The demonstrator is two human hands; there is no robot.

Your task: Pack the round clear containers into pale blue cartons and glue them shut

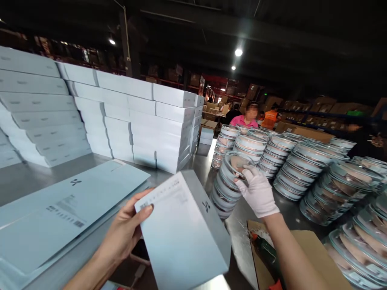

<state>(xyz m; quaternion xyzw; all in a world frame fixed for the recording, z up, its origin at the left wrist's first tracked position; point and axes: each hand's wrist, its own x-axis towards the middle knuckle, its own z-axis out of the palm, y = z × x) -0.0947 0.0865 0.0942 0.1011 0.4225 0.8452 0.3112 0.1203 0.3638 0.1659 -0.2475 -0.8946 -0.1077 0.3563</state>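
Note:
My left hand [125, 227], bare, grips a pale blue-white carton [181, 237] by its upper left edge, thumb on the printed face. The carton is tilted in front of me, with a dark squiggle logo on its side. Farther right, my right hand [258, 191] wears a white glove. Its fingers pinch the rim of a round glass dish [238, 161], the top piece of a stack [223, 197] of similar dishes with pale bands between them. That dish still seems to rest on the stack; the fingertips are partly hidden.
Flat unfolded cartons [69, 209] lie at left, before a wall of white boxes [142, 117]. More dish stacks [305, 169] fill the right. A green and orange tool [267, 253] lies in a brown carton [308, 245]. A person in pink [242, 121] is beyond.

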